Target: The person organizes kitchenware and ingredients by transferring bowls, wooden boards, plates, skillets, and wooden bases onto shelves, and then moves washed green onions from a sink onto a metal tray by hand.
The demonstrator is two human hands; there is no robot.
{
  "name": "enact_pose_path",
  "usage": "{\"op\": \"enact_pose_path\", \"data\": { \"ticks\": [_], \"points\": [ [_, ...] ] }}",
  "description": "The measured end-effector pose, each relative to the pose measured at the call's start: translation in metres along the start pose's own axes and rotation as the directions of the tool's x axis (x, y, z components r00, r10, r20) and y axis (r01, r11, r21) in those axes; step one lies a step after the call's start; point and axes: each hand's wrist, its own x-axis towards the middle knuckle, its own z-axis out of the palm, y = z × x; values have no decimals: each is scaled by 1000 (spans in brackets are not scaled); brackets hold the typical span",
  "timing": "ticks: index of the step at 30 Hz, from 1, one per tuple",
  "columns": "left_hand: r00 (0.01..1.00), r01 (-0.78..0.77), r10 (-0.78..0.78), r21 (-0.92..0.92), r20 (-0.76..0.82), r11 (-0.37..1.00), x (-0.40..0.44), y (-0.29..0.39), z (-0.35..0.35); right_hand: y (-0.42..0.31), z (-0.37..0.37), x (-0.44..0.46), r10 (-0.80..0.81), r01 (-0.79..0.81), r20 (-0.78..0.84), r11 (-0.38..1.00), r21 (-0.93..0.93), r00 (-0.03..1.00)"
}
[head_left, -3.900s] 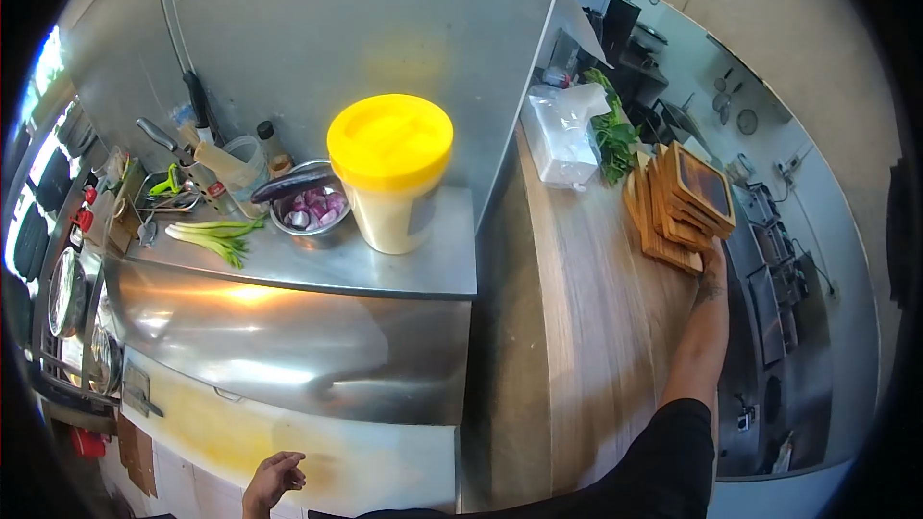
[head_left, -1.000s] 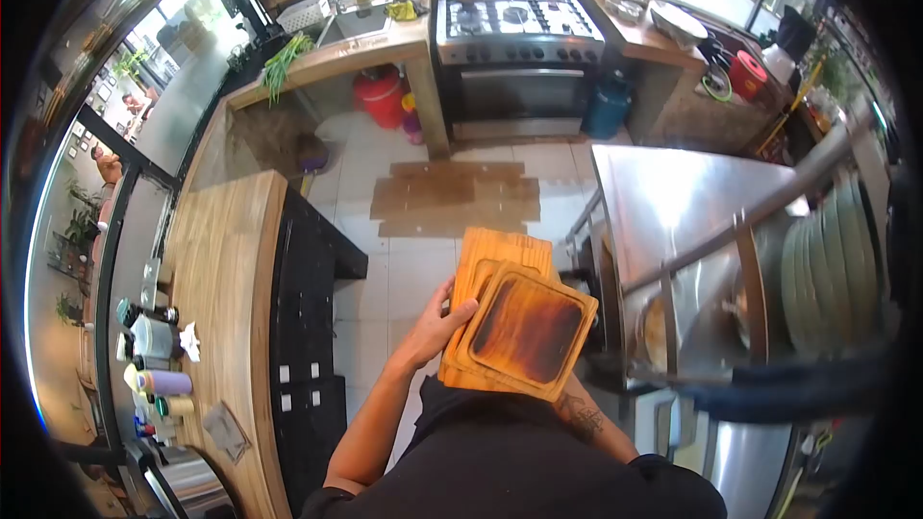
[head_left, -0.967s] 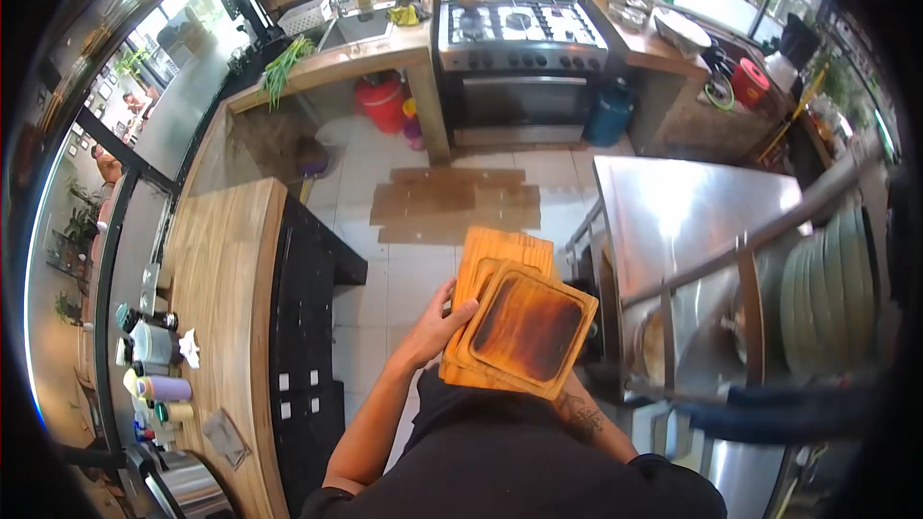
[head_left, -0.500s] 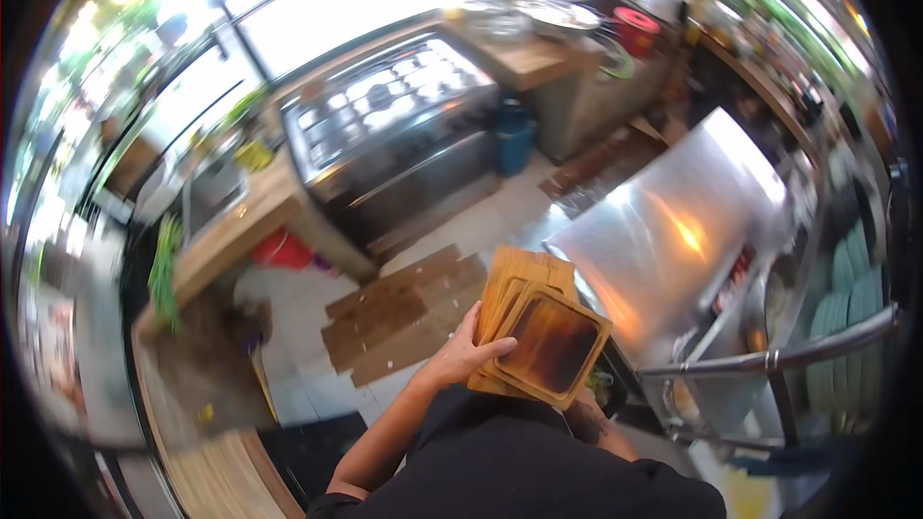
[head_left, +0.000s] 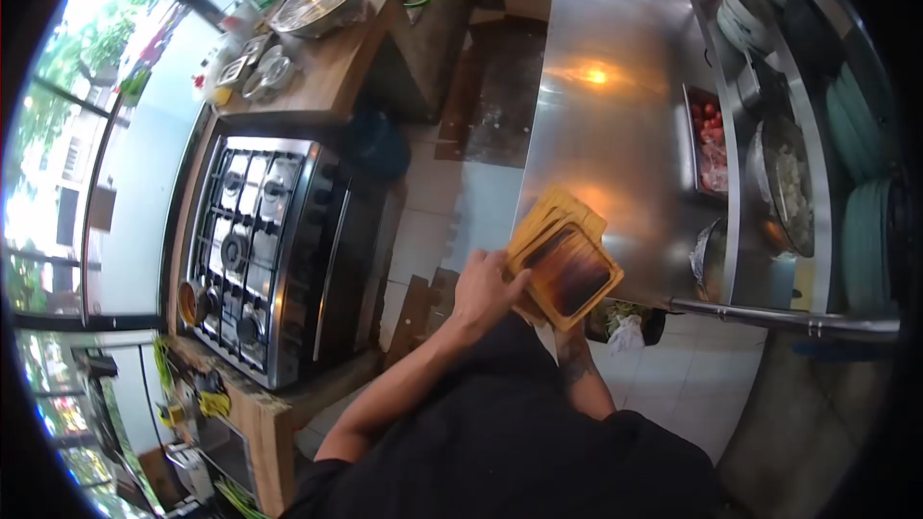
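A stack of wooden serving boards [head_left: 569,274] is held in front of my body, close to the near edge of the steel counter. The top board has a rounded rectangular recess, scorched dark brown. My left hand [head_left: 488,286] grips the stack's left side, thumb over the top board's edge. From below, my right hand [head_left: 567,334] supports the near end; its fingers are hidden under the boards.
The steel counter [head_left: 606,125] lies ahead, with a metal tray of red food [head_left: 710,139] and a bowl [head_left: 786,183] on its right. Stacked plates [head_left: 865,240] stand at far right. On the left are a gas stove [head_left: 236,250] and a wooden counter [head_left: 317,72].
My view has turned right, so the steel counter now lies ahead and the stove to the left. Both hands still hold the boards, which are now by the counter's edge.
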Motion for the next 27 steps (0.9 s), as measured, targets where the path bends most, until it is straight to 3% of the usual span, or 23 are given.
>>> {"op": "enact_pose_path", "data": {
  "ticks": [5,7,11,13,14,15,17,18,20,22,24,25,26,27],
  "points": [
    [994,-50,55,-45,97,998,121,-13,12,10,42,45,-63,75,-206,996,48,977],
    [963,122,-71,-184,259,975,169,-18,21,12,57,57,-88,106,-270,993,55,959],
    [936,74,8,-218,353,973,234,-16,42,17,79,78,-127,167,-410,984,63,903],
    [906,81,66,-324,419,942,264,-25,58,19,88,84,-146,191,-475,981,46,868],
    [896,155,61,-439,439,885,281,-38,81,20,93,86,-157,198,-500,980,30,852],
    [888,167,57,-436,456,885,291,-33,83,21,97,88,-168,200,-522,980,5,836],
    [833,368,99,-680,544,634,315,-23,79,21,109,90,-191,195,-557,979,-54,808],
    [808,406,128,-702,575,585,331,-26,80,20,115,91,-211,179,-572,977,-112,793],
    [791,404,168,-708,589,579,353,-24,71,21,121,92,-269,93,-576,944,-317,772],
    [787,411,180,-719,590,560,375,-28,62,16,112,90,-314,-228,-535,656,-720,784],
    [736,526,224,-748,639,405,399,-35,57,17,71,84,-182,-477,-634,514,-713,751],
    [704,572,224,-725,674,383,413,-37,44,14,65,86,-34,-563,-702,571,-597,711],
    [687,637,224,-722,691,270,426,-45,45,-18,95,82,-44,-620,-807,616,-486,588],
    [674,690,224,-708,704,150,443,-56,47,-20,87,79,-277,-487,-785,657,-576,554]
  ]
}}
